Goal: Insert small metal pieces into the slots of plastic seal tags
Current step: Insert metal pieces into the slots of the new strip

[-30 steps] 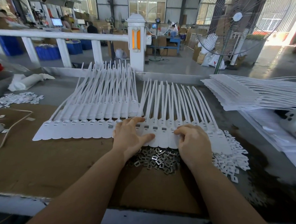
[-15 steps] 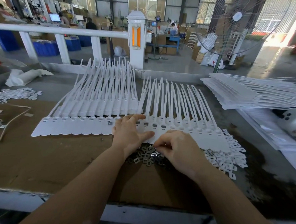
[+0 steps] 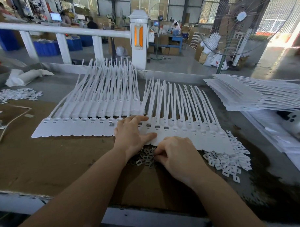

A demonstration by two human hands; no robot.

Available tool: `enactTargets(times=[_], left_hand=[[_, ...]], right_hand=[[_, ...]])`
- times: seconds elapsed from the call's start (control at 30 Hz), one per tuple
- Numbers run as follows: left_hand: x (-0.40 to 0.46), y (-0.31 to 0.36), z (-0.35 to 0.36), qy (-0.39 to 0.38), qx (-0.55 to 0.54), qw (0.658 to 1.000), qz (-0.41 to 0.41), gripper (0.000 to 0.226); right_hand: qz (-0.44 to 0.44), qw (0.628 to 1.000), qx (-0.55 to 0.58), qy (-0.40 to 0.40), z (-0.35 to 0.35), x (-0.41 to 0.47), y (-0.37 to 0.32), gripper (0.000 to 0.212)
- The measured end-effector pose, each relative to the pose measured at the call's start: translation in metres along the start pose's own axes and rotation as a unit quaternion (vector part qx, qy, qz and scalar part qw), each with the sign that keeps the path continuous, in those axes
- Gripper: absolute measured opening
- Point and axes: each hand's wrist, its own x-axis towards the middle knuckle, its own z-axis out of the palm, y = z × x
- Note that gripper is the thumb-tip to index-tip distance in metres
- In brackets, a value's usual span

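Four or five slots filled, most of the two rows still to do.

Right hand has its fingers curled down into the pile of metal pieces on the near worktop, apparently pinching one, though the grip itself is hidden. Left hand lies flat, fingers spread, pressing the seal tags of the right row. Dark inserts show in a few slots just right of that hand and one in the left row; the remaining slots look empty. Further unfilled tags are stacked far right.
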Motion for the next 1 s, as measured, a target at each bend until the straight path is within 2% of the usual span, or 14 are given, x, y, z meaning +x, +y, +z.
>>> enactTargets(times=[0.17,0.3,0.5,1.0], left_hand=[[0.0,-0.001,0.0,-0.003,-0.004,1.0,0.0,0.057],[0.001,-0.001,0.001,-0.004,-0.001,1.0,-0.001,0.058],[0.001,-0.001,0.001,-0.004,0.002,1.0,-0.002,0.058],[0.0,-0.001,0.001,-0.002,-0.007,1.0,-0.003,0.056]], right_hand=[[-0.001,1.0,0.008,0.001,0.0,-0.002,0.001,0.018],[0.024,0.998,0.038,0.041,-0.004,-0.002,0.006,0.016],[0.022,0.998,0.063,0.016,-0.006,-0.002,0.005,0.014],[0.025,1.0,0.003,0.016,0.001,0.003,-0.003,0.016]])
